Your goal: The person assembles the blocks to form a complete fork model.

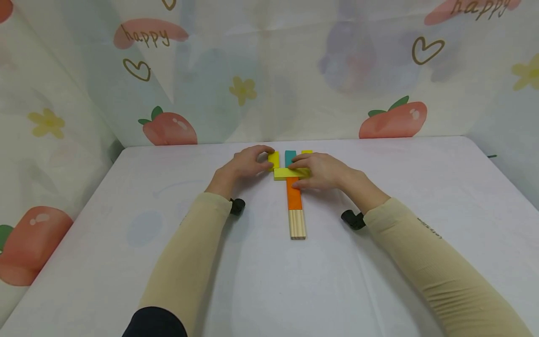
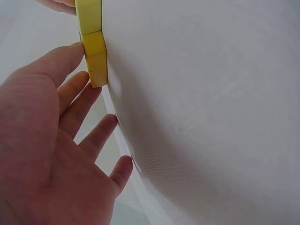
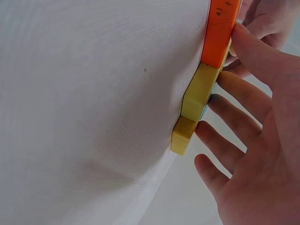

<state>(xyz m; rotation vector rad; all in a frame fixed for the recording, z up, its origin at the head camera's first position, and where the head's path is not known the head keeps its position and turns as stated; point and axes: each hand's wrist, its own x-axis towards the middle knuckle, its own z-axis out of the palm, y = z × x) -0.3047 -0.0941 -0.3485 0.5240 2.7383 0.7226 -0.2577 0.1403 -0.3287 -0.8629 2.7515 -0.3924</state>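
On the white table several flat colored blocks lie together. The yellow-green crosswise block [image 1: 291, 174] has a teal block [image 1: 290, 157] beyond it and an orange block [image 1: 294, 194] on its near side. Two yellow blocks stand at its far side, a left yellow block [image 1: 273, 160] and a right yellow block [image 1: 307, 151], the latter mostly hidden. My left hand [image 1: 249, 161] holds the left yellow block between thumb and fingertips. My right hand [image 1: 322, 171] lies across the blocks with extended fingers, its thumb touching the orange block and its fingertips the crosswise and teal ones.
A bare wood block [image 1: 297, 224] continues the column toward me from the orange one. Behind the white table [image 1: 379, 290] hangs a printed cloth [image 1: 286, 70], with another cloth side at the left.
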